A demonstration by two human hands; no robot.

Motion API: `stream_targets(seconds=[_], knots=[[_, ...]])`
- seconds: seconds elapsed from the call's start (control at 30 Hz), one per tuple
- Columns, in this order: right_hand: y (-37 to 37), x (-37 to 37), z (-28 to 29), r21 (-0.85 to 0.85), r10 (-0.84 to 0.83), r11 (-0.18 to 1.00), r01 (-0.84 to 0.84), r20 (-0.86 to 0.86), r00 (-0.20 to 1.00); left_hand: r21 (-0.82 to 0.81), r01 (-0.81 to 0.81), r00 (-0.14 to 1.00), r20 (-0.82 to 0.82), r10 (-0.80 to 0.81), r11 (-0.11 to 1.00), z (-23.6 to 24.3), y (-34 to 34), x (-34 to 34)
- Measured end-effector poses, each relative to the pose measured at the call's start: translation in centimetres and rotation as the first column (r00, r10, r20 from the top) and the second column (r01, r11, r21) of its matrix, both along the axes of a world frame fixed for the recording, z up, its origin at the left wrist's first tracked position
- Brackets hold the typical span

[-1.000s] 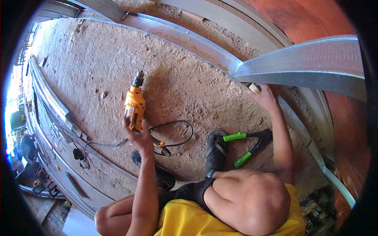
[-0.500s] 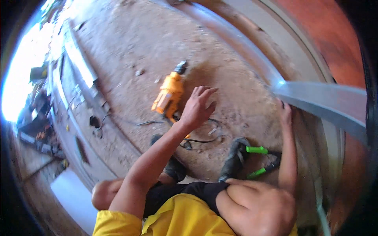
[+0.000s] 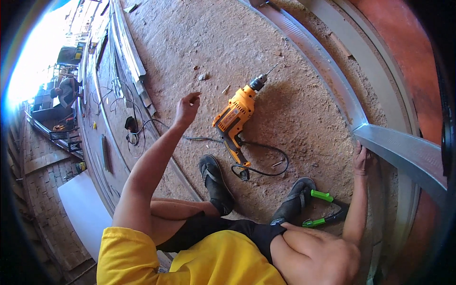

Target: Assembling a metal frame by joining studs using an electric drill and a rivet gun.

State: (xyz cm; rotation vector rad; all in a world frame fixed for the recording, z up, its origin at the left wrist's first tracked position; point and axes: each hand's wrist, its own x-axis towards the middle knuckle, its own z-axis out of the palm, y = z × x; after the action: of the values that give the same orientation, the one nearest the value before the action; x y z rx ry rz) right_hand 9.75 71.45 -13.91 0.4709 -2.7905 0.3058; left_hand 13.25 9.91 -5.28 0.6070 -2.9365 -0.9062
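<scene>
My left hand (image 3: 186, 111) is raised above the dirt floor, left of an orange-and-black power drill (image 3: 237, 107). Its fingers are loosely bent and somewhat apart, with nothing visible in them. The drill lies on its side, a thin bit in its chuck and its cord looped beside the handle. On the right, my right hand (image 3: 360, 159) grips the lower edge of a grey metal channel (image 3: 399, 145), just below the corner where it meets another metal length (image 3: 323, 66). Part of its fingers is hidden by the metal.
A tool with bright green grips (image 3: 323, 195) lies between my right shoe (image 3: 295, 199) and right forearm. Long metal strips (image 3: 127, 42) run along the left, near a dark cord (image 3: 154, 121). A white sheet (image 3: 83, 211) lies lower left. A person (image 3: 66, 90) is at the far left.
My left hand has moved left, away from over the drill, and its fingers have curled more. My right hand stays at the channel. The view has shifted, so the drill appears farther right.
</scene>
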Motion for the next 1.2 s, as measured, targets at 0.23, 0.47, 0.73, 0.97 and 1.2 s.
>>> stream_targets(seconds=[0.23,0.47,0.73,0.97,1.2], knots=[[-0.8,-0.1,0.4,-0.166,-0.004,0.986,0.009,0.030,1.000,0.084,0.100,0.994,-0.058,-0.095,0.991,-5.8,1.2,-3.6],[-0.9,-0.3,0.7,-0.146,0.011,0.989,-0.006,0.036,0.999,0.107,0.129,0.984,0.106,-0.140,0.986,-7.3,2.6,-6.6],[-0.7,-0.4,1.3,-0.175,0.022,0.984,-0.026,-0.029,0.999,-0.049,0.239,0.961,0.158,-0.229,0.970,-7.9,1.6,-6.6],[-1.5,-1.4,1.9,-0.146,0.063,0.987,-0.071,-0.055,0.996,-0.259,0.314,0.949,0.074,-0.305,0.913,-7.7,0.2,-6.7],[-0.4,-0.7,1.5,-0.092,0.068,0.993,-0.072,-0.052,0.996,0.669,0.033,0.959,-0.231,0.166,0.743,1.7,11.3,-6.4]])
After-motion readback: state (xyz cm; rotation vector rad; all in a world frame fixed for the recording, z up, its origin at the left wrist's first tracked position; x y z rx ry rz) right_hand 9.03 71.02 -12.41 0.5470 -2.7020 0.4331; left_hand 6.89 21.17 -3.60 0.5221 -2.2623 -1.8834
